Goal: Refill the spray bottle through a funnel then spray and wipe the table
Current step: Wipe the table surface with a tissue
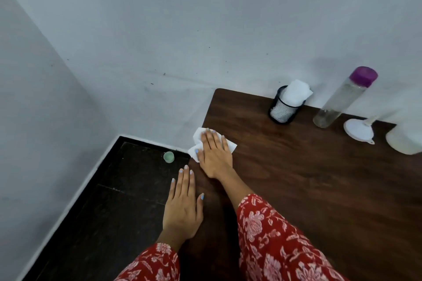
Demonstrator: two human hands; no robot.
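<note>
My right hand (214, 155) lies flat with straight fingers on a white tissue (197, 136), pressing it onto the dark wooden table (296, 189) at its left edge. My left hand (183, 203) rests flat with straight fingers along that same edge, nearer to me, holding nothing. A white funnel (359, 130) lies on its side at the back right. Beside it, a white bottle (404, 141) is cut off by the frame's right edge; its top is hidden.
A black mesh holder (284, 109) stuffed with white tissues stands at the table's back by the wall. A clear bottle with a purple cap (342, 98) stands to its right. On the dark floor left of the table sits a small green cup (169, 157).
</note>
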